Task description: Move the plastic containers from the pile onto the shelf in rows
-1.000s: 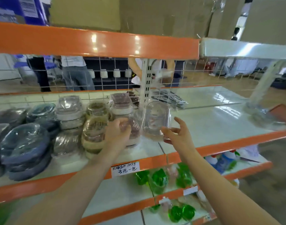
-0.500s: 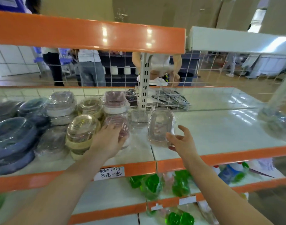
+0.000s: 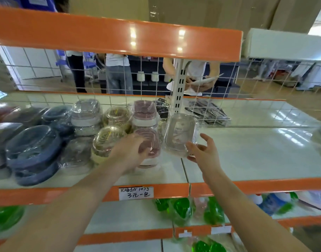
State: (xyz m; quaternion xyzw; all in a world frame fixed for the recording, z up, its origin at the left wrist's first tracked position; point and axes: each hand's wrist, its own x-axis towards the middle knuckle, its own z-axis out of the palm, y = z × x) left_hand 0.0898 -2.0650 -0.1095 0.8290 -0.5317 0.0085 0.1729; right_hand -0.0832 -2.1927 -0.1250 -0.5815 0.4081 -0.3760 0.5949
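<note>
On the white shelf [image 3: 247,151] wrapped plastic containers stand in rows at the left: dark blue ones [image 3: 32,148], grey ones [image 3: 85,115], yellow-lidded ones [image 3: 108,139] and pink-lidded ones. My left hand [image 3: 130,150] lies over the front pink-lidded container [image 3: 148,140], fingers curved round its lid. A clear rectangular container [image 3: 181,133] stands tilted on its edge just right of it. My right hand [image 3: 203,151] has spread fingers and touches the clear container's lower right edge.
A wire mesh [image 3: 219,79] and a white upright post [image 3: 178,88] close the shelf's back; people stand behind it. Black packets [image 3: 207,113] lie at the back. An orange beam [image 3: 119,35] runs overhead. Green bottles [image 3: 181,208] fill the shelf below.
The clear container came down from my raised right hand and now stands on the shelf; that hand loosened and spread. My left hand slid lower over the pink-lidded container.
</note>
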